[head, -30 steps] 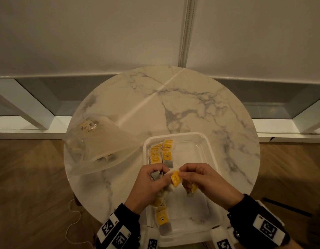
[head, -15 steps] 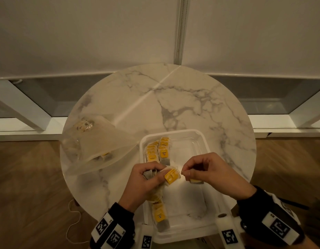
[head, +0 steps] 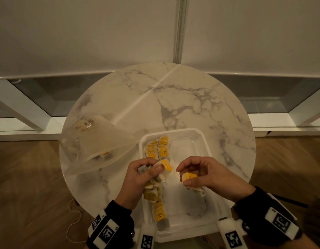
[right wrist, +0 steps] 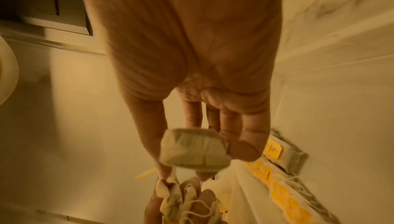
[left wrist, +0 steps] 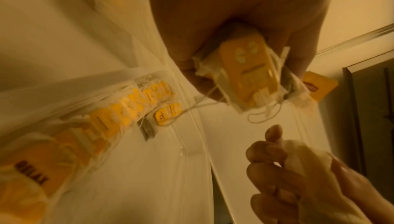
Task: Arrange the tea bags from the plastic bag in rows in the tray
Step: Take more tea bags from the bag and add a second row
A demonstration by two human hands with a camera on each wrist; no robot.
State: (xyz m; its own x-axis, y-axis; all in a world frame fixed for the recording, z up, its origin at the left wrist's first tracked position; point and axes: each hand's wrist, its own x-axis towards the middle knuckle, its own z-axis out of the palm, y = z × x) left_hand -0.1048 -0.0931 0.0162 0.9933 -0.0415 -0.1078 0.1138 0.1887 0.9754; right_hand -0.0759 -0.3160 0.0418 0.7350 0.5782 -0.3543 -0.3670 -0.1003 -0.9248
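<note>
A clear plastic tray point(head: 200, 139) sits at the near edge of a round marble table point(head: 182, 97). Tea bags with yellow tags lie in a row point(head: 156, 149) along the tray's left side, and the row point(left wrist: 110, 118) shows in the left wrist view too. My left hand point(head: 146, 172) grips a bunch of tea bags point(head: 163, 169) over the tray; the bunch point(left wrist: 245, 72) fills that palm. My right hand point(head: 195, 175) pinches one tea bag point(head: 188, 177), seen from below as a grey pouch point(right wrist: 193, 150). The plastic bag point(head: 94, 146) lies to the left with a few tea bags inside.
The table stands close to a white wall with a low glazed strip. Wood floor lies on both sides. A thin white cord point(head: 73, 221) hangs beside the table's near left edge. The tray's right half point(head: 189, 200) holds no tea bags.
My right hand has drawn one tea bag away from the bunch, moving right and apart from the left hand. The left hand keeps its bunch over the tray.
</note>
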